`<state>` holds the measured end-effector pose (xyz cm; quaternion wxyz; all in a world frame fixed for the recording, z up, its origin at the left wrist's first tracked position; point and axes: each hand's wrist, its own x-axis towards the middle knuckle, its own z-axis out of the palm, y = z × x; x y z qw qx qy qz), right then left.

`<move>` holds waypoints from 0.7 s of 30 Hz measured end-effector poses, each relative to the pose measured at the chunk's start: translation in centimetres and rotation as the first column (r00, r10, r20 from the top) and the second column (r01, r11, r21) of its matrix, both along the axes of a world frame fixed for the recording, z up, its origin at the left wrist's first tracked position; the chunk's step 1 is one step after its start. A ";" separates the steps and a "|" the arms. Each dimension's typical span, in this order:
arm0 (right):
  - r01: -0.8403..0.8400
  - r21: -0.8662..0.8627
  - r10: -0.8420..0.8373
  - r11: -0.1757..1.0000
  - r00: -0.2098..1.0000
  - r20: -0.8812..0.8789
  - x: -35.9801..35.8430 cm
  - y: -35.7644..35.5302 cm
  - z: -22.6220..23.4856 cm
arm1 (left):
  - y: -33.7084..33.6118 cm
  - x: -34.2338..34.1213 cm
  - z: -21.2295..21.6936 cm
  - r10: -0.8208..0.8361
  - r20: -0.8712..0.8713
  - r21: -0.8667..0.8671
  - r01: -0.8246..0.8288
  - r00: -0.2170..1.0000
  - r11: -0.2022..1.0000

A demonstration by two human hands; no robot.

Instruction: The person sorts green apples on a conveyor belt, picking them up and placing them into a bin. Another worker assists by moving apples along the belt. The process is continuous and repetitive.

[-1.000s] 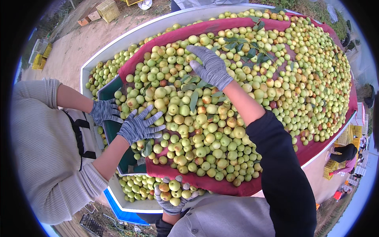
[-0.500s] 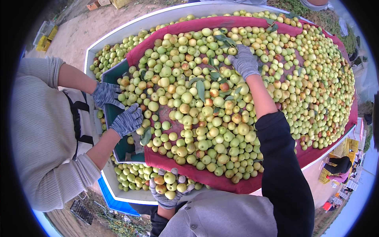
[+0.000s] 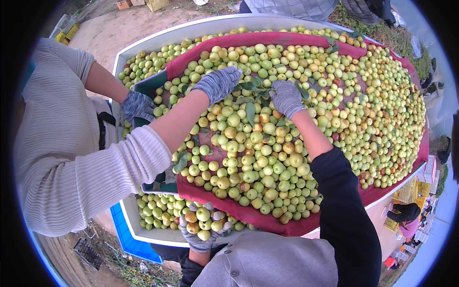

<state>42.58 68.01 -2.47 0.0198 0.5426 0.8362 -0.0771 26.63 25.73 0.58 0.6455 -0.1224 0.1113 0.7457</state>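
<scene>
Left hand (image 3: 203, 232), grey-gloved, is lying at the near edge of the white tray (image 3: 143, 234), fingers curled up around a heaped handful of green-yellow fruit (image 3: 201, 221). Right hand (image 3: 286, 98), grey-gloved with a dark sleeve, is reaching out over the red cloth (image 3: 229, 205), fingers bent down into a cluster of green leaves (image 3: 251, 88) among the fruit; whether they are closing on a leaf or fruit cannot be told. Loose round fruit (image 3: 334, 95), green to yellow with some reddish ones, is covering the cloth and filling the tray's margins. Co-worker in a pale ribbed sweater (image 3: 62, 158) is standing at the left: one gloved hand (image 3: 217, 82) is resting on the same leaf cluster, the other gloved hand (image 3: 137, 106) is sitting at the tray's left edge. Blue crate (image 3: 125, 234) is showing below the tray.
</scene>
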 end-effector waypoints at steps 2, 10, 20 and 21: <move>0.085 -0.007 -0.084 0.996 0.971 -0.226 -0.5 1.3 0.0 | -0.1 -0.1 0.1 0.027 -0.006 -0.028 -0.027 1.000 0.999; 0.239 -0.115 -0.261 0.964 0.791 -0.553 -5.7 7.3 -1.5 | -1.3 -0.7 0.1 0.017 -0.085 -0.024 -0.020 0.996 1.000; -0.057 -0.186 -0.070 0.981 0.789 -0.610 -2.7 -6.3 5.6 | 1.2 -0.5 -2.3 -0.012 -0.075 0.029 0.014 0.997 0.999; -0.018 0.006 0.017 1.000 0.660 -0.751 -2.5 -9.9 6.4 | 1.4 -0.3 -2.2 -0.012 -0.062 0.039 0.014 0.998 0.999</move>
